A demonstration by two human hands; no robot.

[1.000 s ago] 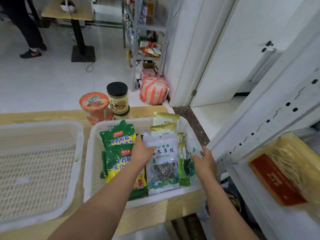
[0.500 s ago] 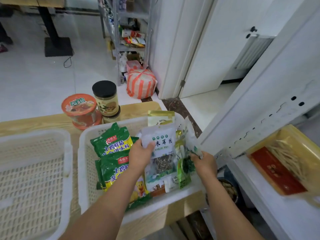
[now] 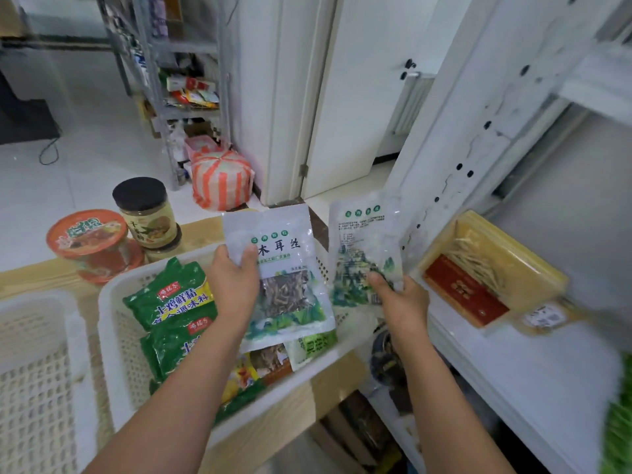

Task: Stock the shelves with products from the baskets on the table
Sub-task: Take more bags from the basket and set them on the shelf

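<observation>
Left side: the left hand [image 3: 234, 285] grips a fungus packet [image 3: 284, 268] by its left edge, thumb curled onto the printed front. The packet is upright, label to the camera, and raised above the basket [image 3: 301, 379].
Right side: the right hand [image 3: 403, 302] pinches a second packet [image 3: 364, 248] at its lower edge, back panel to the camera. It hangs at the first packet's 3 o'clock, apart from it, between basket and shelf [image 3: 513, 371].
Basket contents: two green seasoning bags [image 3: 171, 297] overlap at the 9 o'clock side. Further packets [image 3: 309, 348] lie at 5 o'clock, partly hidden under the raised one.
Second basket [image 3: 37, 388]: white, slotted, just beside the first at its 9 o'clock.
Table [image 3: 284, 412]: wooden and carries both baskets. At the basket's 11 o'clock stand an orange noodle cup [image 3: 87, 234] and a black-lidded jar [image 3: 145, 213], close together.
Shelf load: a yellow tray pack [image 3: 485, 268] with a red label lies at the second packet's 3 o'clock.
Floor: a striped bag [image 3: 220, 176] sits at 12 o'clock beyond the table, at the foot of a metal rack [image 3: 171, 80].
</observation>
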